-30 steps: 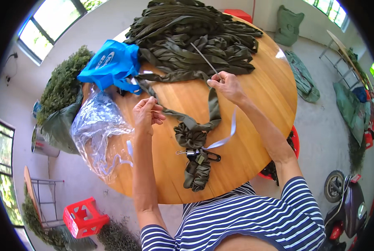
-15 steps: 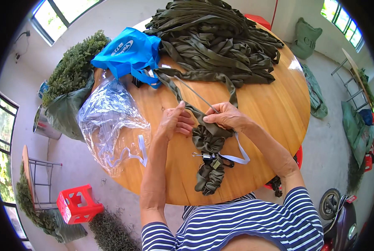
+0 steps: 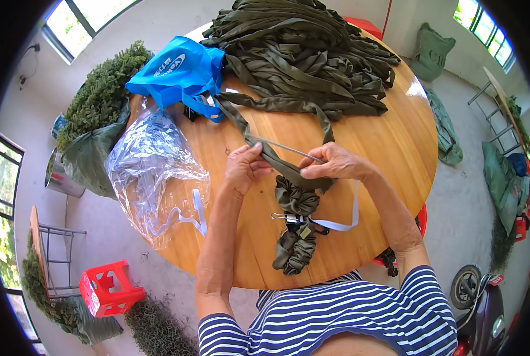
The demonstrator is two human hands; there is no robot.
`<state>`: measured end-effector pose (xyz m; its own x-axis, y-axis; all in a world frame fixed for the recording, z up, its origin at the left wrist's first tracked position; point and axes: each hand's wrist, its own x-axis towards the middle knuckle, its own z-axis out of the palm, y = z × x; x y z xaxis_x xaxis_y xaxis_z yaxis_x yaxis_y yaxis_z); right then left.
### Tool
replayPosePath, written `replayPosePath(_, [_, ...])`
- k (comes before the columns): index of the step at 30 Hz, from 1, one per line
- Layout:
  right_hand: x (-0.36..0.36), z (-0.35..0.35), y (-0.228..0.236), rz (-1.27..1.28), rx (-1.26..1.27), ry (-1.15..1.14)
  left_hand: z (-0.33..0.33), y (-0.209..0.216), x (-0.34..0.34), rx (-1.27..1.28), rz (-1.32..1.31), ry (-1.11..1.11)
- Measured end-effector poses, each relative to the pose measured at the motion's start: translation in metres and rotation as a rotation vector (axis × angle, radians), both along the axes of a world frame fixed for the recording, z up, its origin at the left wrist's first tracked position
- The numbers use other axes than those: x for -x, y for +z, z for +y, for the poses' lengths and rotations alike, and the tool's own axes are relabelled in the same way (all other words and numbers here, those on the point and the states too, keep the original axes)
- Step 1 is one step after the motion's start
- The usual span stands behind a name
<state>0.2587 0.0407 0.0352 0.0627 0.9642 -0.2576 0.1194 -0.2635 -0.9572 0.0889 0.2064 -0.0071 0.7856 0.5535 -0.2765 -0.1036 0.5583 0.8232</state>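
Over the middle of the round table, an olive-green fabric strip [image 3: 279, 162] stretches between my two hands. My left hand [image 3: 245, 169] pinches the strip between thumb and fingers. Closed around its other end, my right hand [image 3: 338, 161] also grips a thin grey rod [image 3: 286, 147] that slants up and left toward my left fingertips. How far the rod lies inside the fabric I cannot tell. Below my hands sits a gathered bunch of the same fabric [image 3: 296, 199]. A binder clip [image 3: 293, 219] with silver handles lies on it, beside a white elastic band [image 3: 341, 225].
A large heap of olive fabric strips [image 3: 312, 65] covers the table's far side. Left of it are a blue bag [image 3: 179, 71] and a clear plastic bag [image 3: 155, 163]. A red stool [image 3: 108, 289] stands at lower left, a motorbike [image 3: 484, 314] at lower right.
My right hand has moved slightly right, and the rod now lies at a flatter angle. My left fingers have closed on the strip, which is more stretched out between my hands.
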Motion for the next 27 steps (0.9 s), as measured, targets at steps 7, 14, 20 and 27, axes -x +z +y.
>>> replayPosePath(7, [-0.018,-0.002,-0.006,0.034,0.026,0.096,0.012,0.001,0.007,0.064,-0.120,0.185])
replayPosePath(14, [-0.020,-0.005,0.001,0.333,0.035,-0.094,0.006,0.014,0.006,0.050,0.056,0.243])
replayPosePath(20, [0.003,0.000,0.004,0.328,-0.091,-0.273,-0.043,0.053,0.001,-0.175,0.203,-0.216])
replayPosePath(27, [0.003,-0.001,0.001,0.475,-0.032,-0.207,-0.057,0.040,-0.007,-0.308,0.064,-0.143])
